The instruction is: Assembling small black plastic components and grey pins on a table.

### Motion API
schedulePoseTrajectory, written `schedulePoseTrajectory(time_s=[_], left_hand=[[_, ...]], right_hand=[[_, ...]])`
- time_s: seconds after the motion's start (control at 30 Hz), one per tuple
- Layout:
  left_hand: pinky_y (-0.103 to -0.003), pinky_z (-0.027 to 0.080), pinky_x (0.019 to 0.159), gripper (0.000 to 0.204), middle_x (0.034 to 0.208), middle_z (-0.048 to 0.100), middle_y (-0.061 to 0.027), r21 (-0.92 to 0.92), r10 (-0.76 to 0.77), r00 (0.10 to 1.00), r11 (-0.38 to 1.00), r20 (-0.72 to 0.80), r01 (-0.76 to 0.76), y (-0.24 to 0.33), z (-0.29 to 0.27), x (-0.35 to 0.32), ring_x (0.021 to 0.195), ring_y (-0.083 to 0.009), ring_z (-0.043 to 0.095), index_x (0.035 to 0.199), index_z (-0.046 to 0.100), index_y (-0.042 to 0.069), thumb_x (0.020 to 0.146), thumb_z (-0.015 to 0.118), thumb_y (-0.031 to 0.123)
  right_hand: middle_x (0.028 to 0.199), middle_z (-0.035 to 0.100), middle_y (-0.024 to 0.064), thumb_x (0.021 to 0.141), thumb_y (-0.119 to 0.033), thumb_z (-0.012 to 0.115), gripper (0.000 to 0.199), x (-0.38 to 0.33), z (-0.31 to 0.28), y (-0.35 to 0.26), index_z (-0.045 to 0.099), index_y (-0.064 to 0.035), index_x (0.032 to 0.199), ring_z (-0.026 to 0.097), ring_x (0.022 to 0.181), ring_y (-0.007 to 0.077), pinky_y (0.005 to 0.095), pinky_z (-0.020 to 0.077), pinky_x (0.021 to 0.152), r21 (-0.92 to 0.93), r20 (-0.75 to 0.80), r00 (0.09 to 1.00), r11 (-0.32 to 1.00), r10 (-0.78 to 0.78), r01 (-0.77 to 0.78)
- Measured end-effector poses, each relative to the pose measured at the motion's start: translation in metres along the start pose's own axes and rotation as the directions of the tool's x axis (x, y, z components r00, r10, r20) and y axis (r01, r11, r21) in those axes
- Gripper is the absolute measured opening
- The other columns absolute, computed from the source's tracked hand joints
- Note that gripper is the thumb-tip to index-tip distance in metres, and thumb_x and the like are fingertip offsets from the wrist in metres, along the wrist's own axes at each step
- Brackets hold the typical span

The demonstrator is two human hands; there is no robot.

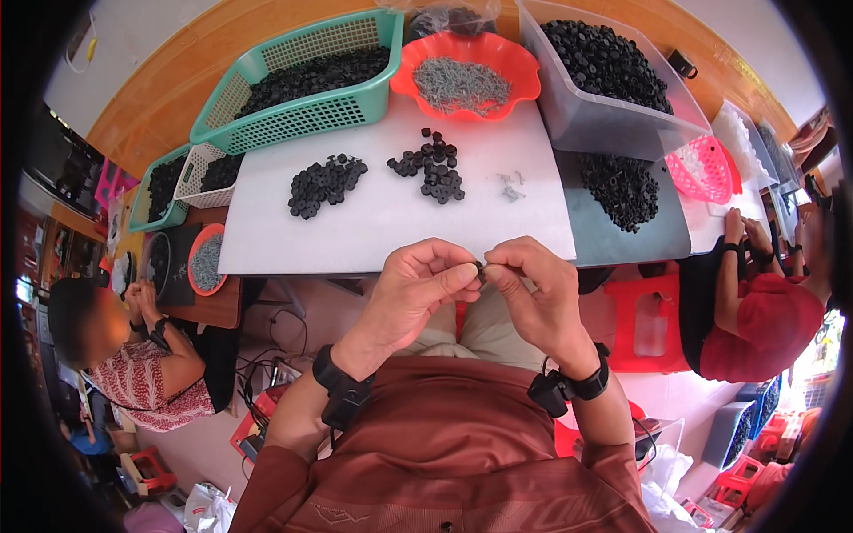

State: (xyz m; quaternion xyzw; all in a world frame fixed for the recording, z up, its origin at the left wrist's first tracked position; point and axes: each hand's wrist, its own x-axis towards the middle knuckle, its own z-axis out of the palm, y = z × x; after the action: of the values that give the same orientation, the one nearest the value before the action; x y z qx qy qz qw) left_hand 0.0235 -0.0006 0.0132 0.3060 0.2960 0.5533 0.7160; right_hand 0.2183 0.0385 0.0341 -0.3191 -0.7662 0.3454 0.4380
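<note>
My left hand (416, 293) and my right hand (538, 291) meet in front of the table's near edge. Their thumbs and forefingers pinch a small black plastic part (481, 270) from both sides; most of it is hidden by the fingertips. On the white sheet (355, 235) beyond lie a pile of black knob-like parts (326, 184) at the left and a looser group of black round parts (437, 169) in the middle. A few grey screws (511, 186) lie to the right of them.
A green basket (302, 120) of black parts, a red bowl (466, 108) of screws and a clear bin (613, 120) of black parts line the back. Black rings (622, 191) cover the dark board at right. One person (133, 355) sits left, another (764, 311) right.
</note>
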Motion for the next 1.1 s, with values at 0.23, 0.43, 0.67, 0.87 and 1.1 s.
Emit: schedulePoseTrajectory(time_s=[0.23,0.43,0.67,0.87,1.1], left_hand=[[-0.031,0.063,0.082,0.013,0.1,0.073,-0.0087,0.009,0.011,0.999,1.0,-0.03,-0.011,-0.002,0.004,-0.001,0.089,-0.0158,0.073,0.11,0.068,0.001,0.097,0.068,0.004],[-0.029,0.061,0.083,0.012,0.101,0.072,-0.0077,-0.032,-0.023,0.999,0.999,-0.039,0.022,-0.005,0.006,-0.003,0.089,-0.0147,0.071,0.109,0.068,0.001,0.098,0.068,0.006],[-0.027,0.059,0.084,0.011,0.102,0.072,-0.0059,-0.087,-0.042,0.999,0.995,-0.029,0.04,-0.007,0.009,-0.003,0.091,-0.0124,0.07,0.107,0.068,0.002,0.098,0.069,0.008],[-0.029,0.06,0.083,0.006,0.099,0.069,-0.0042,-0.06,-0.046,0.998,0.997,-0.033,0.044,-0.004,0.008,-0.002,0.09,-0.0132,0.069,0.104,0.067,0.004,0.098,0.068,0.007],[-0.026,0.058,0.082,0.011,0.101,0.071,-0.0045,-0.056,-0.079,0.996,0.995,-0.034,0.077,-0.002,0.006,-0.001,0.091,-0.0107,0.068,0.105,0.066,0.005,0.098,0.07,0.013]], right_hand=[[0.094,0.07,0.0123,0.088,0.006,0.071,0.02,-0.003,0.003,0.008,0.071,0.0006,0.107,0.07,0.076,0.0225,0.0304,0.0553,0.064,0.014,-0.031,0.992,0.993,-0.119,0.12],[0.099,0.069,0.0122,0.088,0.004,0.072,0.029,-0.007,0.002,0.007,0.071,-0.0001,0.117,0.069,0.077,0.0192,0.0288,0.0558,0.066,0.002,-0.004,0.995,0.995,-0.1,0.1],[0.105,0.065,0.0126,0.084,0.003,0.077,0.04,-0.011,0.002,0.009,0.068,-0.0008,0.123,0.069,0.078,0.0176,0.029,0.0561,0.067,0.03,0.007,0.993,0.992,-0.12,0.12],[0.104,0.064,0.0113,0.083,0.005,0.077,0.041,-0.007,0.005,0.01,0.068,-0.0012,0.123,0.068,0.079,0.0173,0.0289,0.0557,0.068,0.014,0.01,0.992,0.992,-0.128,0.128],[0.103,0.063,0.0109,0.084,0.005,0.076,0.041,-0.004,0.005,0.011,0.068,-0.0011,0.124,0.066,0.077,0.0175,0.0292,0.0544,0.067,0.047,0.021,0.992,0.991,-0.128,0.127]])
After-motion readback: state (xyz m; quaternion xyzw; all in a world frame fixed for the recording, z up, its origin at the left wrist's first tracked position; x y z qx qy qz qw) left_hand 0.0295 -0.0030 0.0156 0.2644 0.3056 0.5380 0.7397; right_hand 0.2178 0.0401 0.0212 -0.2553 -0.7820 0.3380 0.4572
